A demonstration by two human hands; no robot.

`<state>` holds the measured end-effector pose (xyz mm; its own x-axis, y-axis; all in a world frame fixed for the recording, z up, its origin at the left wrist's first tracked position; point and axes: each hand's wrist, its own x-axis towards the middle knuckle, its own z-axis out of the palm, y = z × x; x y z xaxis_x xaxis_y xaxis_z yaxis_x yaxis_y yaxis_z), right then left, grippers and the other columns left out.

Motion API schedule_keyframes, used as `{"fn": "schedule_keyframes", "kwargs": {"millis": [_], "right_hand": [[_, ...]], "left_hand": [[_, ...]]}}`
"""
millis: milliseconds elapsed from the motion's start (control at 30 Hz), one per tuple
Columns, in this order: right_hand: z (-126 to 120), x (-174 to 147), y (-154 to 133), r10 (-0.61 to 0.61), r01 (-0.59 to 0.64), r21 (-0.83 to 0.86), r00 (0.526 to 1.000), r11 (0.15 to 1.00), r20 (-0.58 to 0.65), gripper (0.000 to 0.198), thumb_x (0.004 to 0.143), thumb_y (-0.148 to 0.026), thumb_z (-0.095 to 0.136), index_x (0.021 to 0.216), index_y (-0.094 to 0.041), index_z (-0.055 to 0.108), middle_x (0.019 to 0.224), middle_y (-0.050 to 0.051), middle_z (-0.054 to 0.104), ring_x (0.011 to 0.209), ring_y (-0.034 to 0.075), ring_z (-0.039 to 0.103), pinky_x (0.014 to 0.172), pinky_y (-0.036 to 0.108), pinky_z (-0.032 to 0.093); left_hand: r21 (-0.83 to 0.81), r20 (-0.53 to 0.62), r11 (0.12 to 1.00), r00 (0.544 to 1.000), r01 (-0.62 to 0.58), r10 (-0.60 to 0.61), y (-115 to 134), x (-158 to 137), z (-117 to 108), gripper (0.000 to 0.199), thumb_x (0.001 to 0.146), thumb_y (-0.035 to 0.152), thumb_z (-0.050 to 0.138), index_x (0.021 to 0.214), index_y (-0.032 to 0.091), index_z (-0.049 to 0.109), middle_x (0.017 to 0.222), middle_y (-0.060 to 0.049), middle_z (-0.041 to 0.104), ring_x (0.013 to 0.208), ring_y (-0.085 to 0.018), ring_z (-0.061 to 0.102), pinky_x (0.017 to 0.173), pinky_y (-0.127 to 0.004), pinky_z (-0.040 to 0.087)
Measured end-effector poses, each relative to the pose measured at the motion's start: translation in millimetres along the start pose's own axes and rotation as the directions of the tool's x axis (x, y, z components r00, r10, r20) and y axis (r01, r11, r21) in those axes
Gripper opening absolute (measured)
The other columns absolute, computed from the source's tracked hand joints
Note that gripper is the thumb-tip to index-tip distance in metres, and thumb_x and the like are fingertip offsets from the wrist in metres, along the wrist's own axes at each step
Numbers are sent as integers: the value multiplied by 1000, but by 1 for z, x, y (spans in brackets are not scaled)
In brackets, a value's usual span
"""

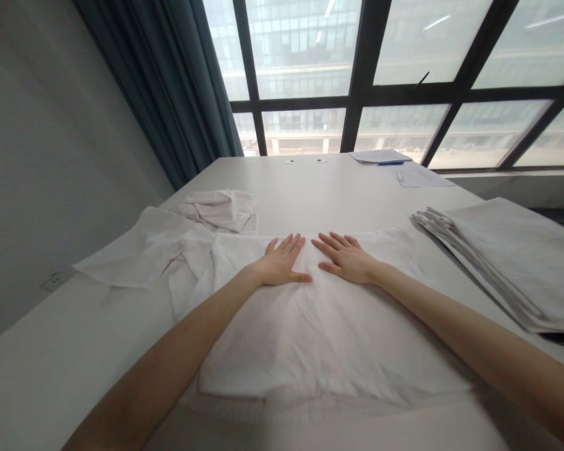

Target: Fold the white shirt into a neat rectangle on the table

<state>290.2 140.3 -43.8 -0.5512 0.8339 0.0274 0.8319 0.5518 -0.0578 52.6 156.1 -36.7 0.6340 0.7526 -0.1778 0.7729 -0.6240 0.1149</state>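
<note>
White cloth (319, 338) lies under wide-spread left hand (284, 261) and right hand (345, 258), between crumpled fabric (188, 233) and folded stack (521, 260)

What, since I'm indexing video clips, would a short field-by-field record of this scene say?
Left hand: fingers spread, palm down on white cloth
Right hand: fingers spread, palm down on the same cloth
Surface: white table
Left side: crumpled white fabric
Right side: folded pale fabric stack
Far end: papers, blue pen
Background: dark curtain, black-framed window
</note>
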Motion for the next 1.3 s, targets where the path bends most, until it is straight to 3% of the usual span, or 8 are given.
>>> {"fn": "schedule_keyframes", "kwargs": {"millis": [300,867,1300], "right_hand": [[-1,-2,-1,22,-22,13,1000,1000,9,70,96,-63,23,155,-24,22,160,10,21,146,32,18,115,55,19],[3,-18,20,35,-35,23,999,999,-11,68,95,-65,23,154,-31,22,160,6,23,146,30,20,114,55,21],[3,-41,50,133,-133,4,991,991,-10,64,97,-62,21,153,-33,24,159,3,26,146,29,22,114,55,22]], "left_hand": [[46,-79,999,997,-22,26,1,-6,4,94,88,77,20,155,12,6,161,-15,5,149,-27,5,118,-47,5],[78,-67,997,997,-27,32,-5,-24,3,87,93,71,20,154,10,11,161,-15,8,149,-23,8,119,-38,5],[88,-77,996,997,-22,29,-16,-35,3,83,95,68,21,155,11,13,161,-13,11,149,-22,9,119,-37,6]]}}
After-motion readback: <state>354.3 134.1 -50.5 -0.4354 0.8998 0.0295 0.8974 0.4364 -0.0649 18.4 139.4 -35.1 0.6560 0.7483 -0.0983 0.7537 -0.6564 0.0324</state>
